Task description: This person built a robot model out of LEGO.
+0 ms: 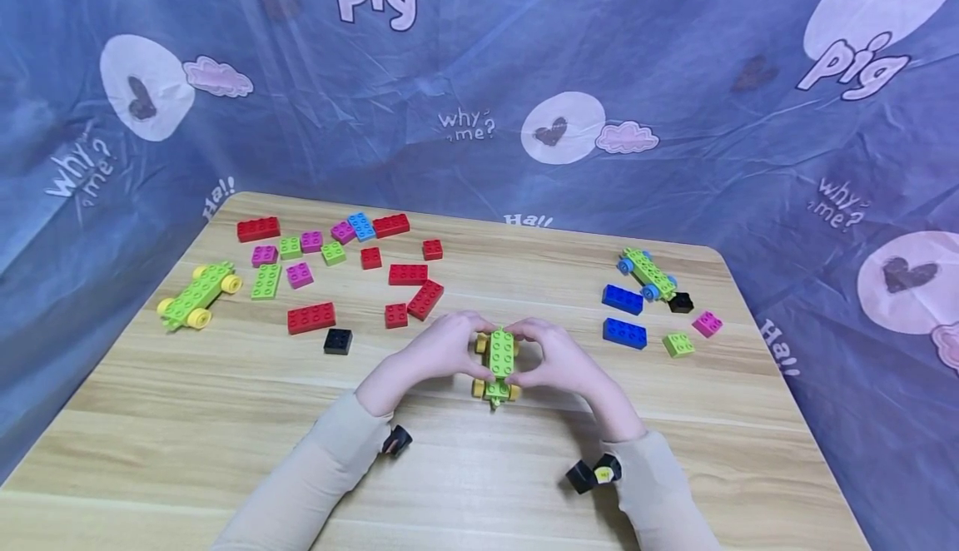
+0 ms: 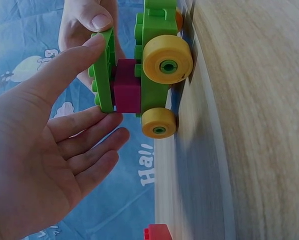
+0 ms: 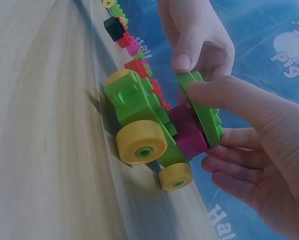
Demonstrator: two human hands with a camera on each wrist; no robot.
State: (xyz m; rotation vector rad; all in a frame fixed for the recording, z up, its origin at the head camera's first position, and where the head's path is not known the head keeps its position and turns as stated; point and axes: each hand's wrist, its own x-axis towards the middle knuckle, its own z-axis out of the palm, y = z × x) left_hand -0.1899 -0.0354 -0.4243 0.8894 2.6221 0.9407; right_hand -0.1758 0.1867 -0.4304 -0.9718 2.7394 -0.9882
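Observation:
In the head view, a green toy car base with yellow wheels (image 1: 494, 390) stands on the table between both hands. A magenta brick (image 2: 127, 86) sits on the base's studs, hidden from above. Over that brick lies a flat green eight-stud plate (image 1: 502, 353), slightly tilted in the right wrist view. My left hand (image 1: 444, 346) holds the plate from the left, thumb at its near end and fingers at its far end. From the right, my right hand (image 1: 558, 357) grips the same plate likewise. Its thumb (image 3: 209, 95) presses near the plate's end.
To the left lie red bricks (image 1: 311, 318), a black brick (image 1: 338, 341), small magenta and green bricks, and another yellow-wheeled base (image 1: 199, 295). On the right are blue bricks (image 1: 624, 333), a blue-wheeled base (image 1: 648, 275) and several small bricks. A printed blue cloth (image 1: 479, 76) hangs behind the table.

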